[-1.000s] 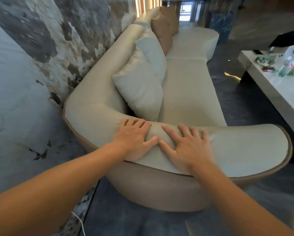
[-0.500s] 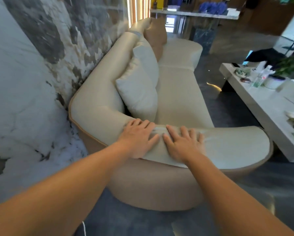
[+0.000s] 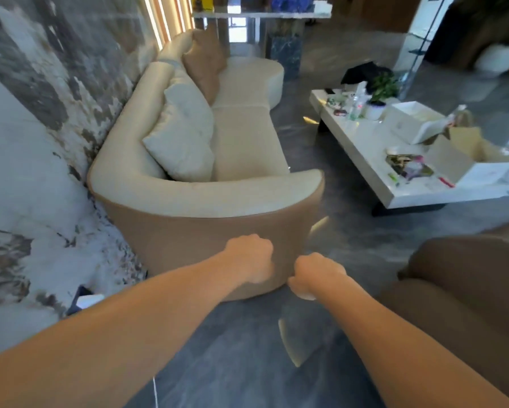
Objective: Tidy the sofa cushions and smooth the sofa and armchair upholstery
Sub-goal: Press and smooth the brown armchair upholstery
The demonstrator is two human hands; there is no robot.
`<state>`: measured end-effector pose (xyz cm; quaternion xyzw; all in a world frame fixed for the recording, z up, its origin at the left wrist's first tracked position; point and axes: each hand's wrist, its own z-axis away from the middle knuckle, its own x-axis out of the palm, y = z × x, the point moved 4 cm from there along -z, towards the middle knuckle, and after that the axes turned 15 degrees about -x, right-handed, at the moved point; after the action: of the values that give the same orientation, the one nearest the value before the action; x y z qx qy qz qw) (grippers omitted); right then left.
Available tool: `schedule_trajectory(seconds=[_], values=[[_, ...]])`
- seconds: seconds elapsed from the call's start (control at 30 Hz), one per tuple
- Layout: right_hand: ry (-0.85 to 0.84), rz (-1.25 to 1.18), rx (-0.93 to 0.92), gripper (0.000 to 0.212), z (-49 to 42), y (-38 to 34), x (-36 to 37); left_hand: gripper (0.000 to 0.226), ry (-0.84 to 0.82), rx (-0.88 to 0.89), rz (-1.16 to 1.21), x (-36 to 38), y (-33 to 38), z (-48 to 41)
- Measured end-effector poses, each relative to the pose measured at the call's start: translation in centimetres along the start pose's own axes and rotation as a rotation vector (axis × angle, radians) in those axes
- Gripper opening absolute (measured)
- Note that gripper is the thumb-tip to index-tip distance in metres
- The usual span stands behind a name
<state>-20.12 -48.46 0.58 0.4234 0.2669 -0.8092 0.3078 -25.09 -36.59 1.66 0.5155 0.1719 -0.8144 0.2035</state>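
A long cream sofa with a tan outer shell runs along the marble wall. Two cream cushions lean against its backrest, and a tan cushion stands further back. My left hand and my right hand hang curled in front of the sofa's tan near end, off the armrest, holding nothing. At the lower right is the brown armchair, only partly in view.
A low white coffee table stands to the right, crowded with a cardboard box, a white box, bottles, a plant and small items. Dark polished floor lies between sofa, table and armchair. The marble wall is tight against the sofa's left side.
Both hands have lifted off the sofa armrest and dropped back, fingers curling in. The view has pulled away from the sofa, bringing the coffee table and armchair into sight.
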Motion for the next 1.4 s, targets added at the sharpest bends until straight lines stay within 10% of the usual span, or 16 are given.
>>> schedule_trajectory(seconds=[0.3, 0.6, 0.87, 1.4], values=[[0.385, -0.079, -0.028, 0.033, 31.0, 5.3, -5.4, 0.041, 0.014, 0.169, -0.028, -7.8, 17.2, 23.0], [0.347, -0.310, 0.352, 0.045, 56.3, 18.1, 1.9, 0.038, 0.065, 0.470, -0.007, -13.1, 29.5, 37.9], [0.523, -0.389, 0.619, 0.069, 62.3, 18.1, 12.2, 0.086, -0.025, 0.807, -0.292, -9.8, 35.8, 38.4], [0.730, -0.269, 0.753, 0.061, 70.1, 22.5, 15.3, 0.104, 0.100, 1.102, -0.207, -4.3, 43.4, 39.8]])
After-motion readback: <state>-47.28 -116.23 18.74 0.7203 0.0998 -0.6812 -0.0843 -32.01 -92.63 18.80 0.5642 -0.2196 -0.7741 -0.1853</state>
